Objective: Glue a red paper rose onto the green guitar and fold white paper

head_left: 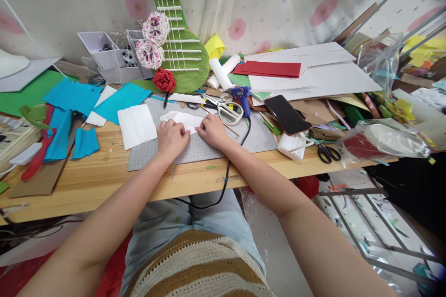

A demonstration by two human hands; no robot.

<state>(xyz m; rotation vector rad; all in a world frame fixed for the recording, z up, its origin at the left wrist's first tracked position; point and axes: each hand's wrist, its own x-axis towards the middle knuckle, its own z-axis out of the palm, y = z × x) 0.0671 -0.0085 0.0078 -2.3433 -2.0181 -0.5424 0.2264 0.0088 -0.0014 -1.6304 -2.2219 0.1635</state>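
Observation:
My left hand (171,138) and my right hand (213,130) rest side by side on a grey cutting mat (205,146). Both press with curled fingers on a folded white paper piece (183,119) lying on the mat. Its near edge is under my fingers. A second white folded sheet (136,125) lies just left of my left hand. White-handled scissors (226,110) lie just beyond my right hand.
A blue glue gun (242,98) with a black cord, a black phone (286,114), black scissors (324,152), blue paper scraps (75,97), a red paper rose (164,80), a green guitar-shaped model (181,46), a white organiser (111,58) and a plastic bag (379,141) crowd the wooden table (104,181).

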